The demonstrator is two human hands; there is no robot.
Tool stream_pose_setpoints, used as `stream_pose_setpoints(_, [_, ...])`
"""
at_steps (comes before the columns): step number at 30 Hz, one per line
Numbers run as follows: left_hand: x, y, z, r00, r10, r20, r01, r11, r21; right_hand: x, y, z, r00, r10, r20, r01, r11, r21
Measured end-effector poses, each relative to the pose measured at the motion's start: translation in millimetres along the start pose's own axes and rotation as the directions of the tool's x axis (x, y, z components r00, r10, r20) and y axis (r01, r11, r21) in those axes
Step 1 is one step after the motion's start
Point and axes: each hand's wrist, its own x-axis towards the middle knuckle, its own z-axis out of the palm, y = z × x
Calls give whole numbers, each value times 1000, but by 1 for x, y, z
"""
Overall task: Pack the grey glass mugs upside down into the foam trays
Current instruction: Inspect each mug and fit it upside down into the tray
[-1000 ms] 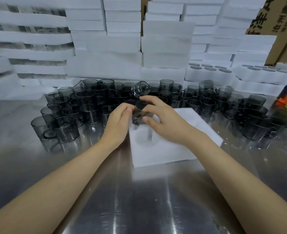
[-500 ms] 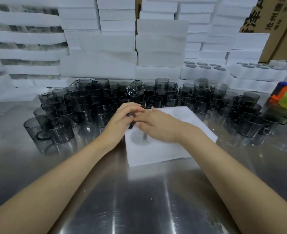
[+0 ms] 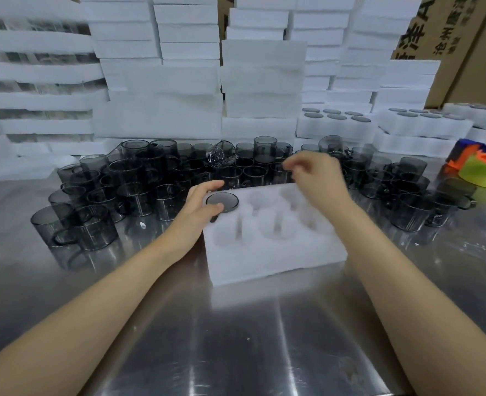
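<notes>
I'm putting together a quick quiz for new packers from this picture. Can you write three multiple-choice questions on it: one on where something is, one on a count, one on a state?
1. Which pocket of the nearest foam tray holds the mug?
A. near right
B. far left
C. far middle

2. How many mugs sit in that tray?
A. one
B. three
C. six

3. How does that mug sit?
A. upright, mouth up
B. on its side
C. upside down, base up

Answers:
1 B: the dark round base shows in the far-left pocket, with the left hand round it.
2 A: the other five pockets show only bare white foam.
3 C: a flat closed disc faces up, with no open rim.
</notes>
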Motion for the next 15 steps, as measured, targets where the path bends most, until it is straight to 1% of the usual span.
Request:
stream_pose_setpoints(2, [2, 0, 0, 1000, -18, -2, 18, 999, -28, 6, 26, -16, 978, 159, -136, -147, 985, 91])
stream_pose_setpoints(3, [2, 0, 0, 1000, -28, -3, 28, 998, -48, 6, 40, -22, 963, 190, -191, -183, 982, 52])
stream_pose_setpoints(4, [3, 0, -1, 999, -43, -2, 42, 996, -82, 6, 54, -26, 957, 193, -216, -206, 978, -40])
stream_pose_setpoints(5, [4, 0, -1, 998, -62, 3, 62, 990, -124, 5, 66, -28, 960, 191, -204, -219, 968, -123])
stream_pose_setpoints(6, [4, 0, -1, 997, -81, 12, 82, 983, -165, 5, 76, -28, 966, 199, -166, -227, 959, -168])
stream_pose_setpoints(8, [4, -1, -2, 995, -92, 23, 95, 974, -207, 4, 87, -22, 969, 238, -65, -246, 953, -178])
stream_pose_setpoints(10, [3, -1, -2, 997, -80, 11, 81, 980, -181, 4, 91, -16, 970, 244, -6, -239, 947, -212])
stream_pose_setpoints(11, [3, -1, -2, 998, -61, -2, 60, 988, -144, 4, 91, -14, 973, 232, -4, -227, 947, -227])
stream_pose_setpoints(13, [5, 0, -2, 1000, -10, -24, 7, 996, -84, 1, 90, -10, 979, 201, -24, -202, 962, -182])
stream_pose_setpoints(15, [5, 0, -1, 999, -3, -39, 0, 997, -75, 0, 90, -8, 986, 167, -3, -166, 975, -145])
